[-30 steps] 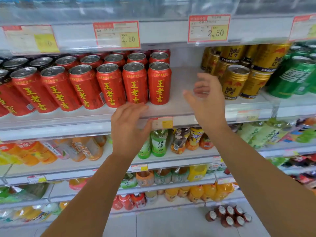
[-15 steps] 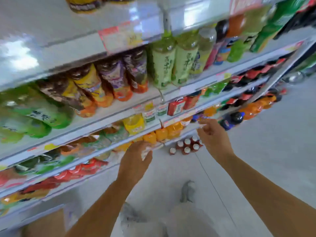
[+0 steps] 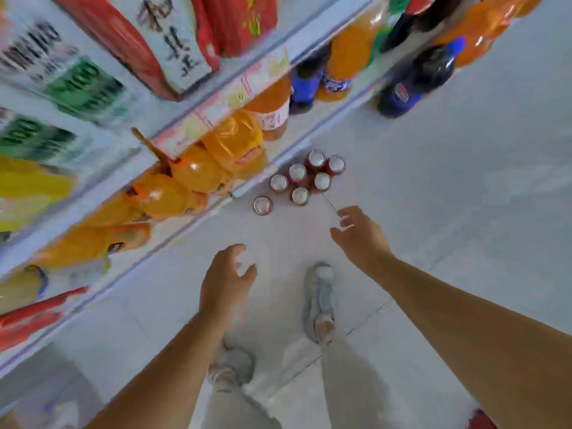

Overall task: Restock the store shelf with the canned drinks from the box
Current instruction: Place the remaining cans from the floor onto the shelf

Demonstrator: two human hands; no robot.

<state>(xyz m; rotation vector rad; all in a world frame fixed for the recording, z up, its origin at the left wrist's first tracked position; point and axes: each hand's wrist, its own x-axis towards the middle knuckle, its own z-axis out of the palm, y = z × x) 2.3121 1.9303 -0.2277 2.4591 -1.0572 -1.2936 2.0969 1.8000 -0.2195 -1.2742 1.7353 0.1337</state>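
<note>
The store shelf (image 3: 216,109) runs diagonally across the upper left of the frame, its rows blurred, with orange bottles (image 3: 198,171) on the lowest level. Pale floor (image 3: 464,181) fills the right. At lower centre the left hand (image 3: 226,280) and right hand (image 3: 359,239) hang empty, fingers apart and loosely curved. Red cans (image 3: 297,172) stand clustered on the floor at centre, just beside the shelf base.

Single head-worn view, pitched steeply down at the floor (image 3: 464,212). The shelf edge (image 3: 216,109) runs close by from 8 to 1 o'clock; red cans (image 3: 298,181) stand near, toward 12 o'clock.
</note>
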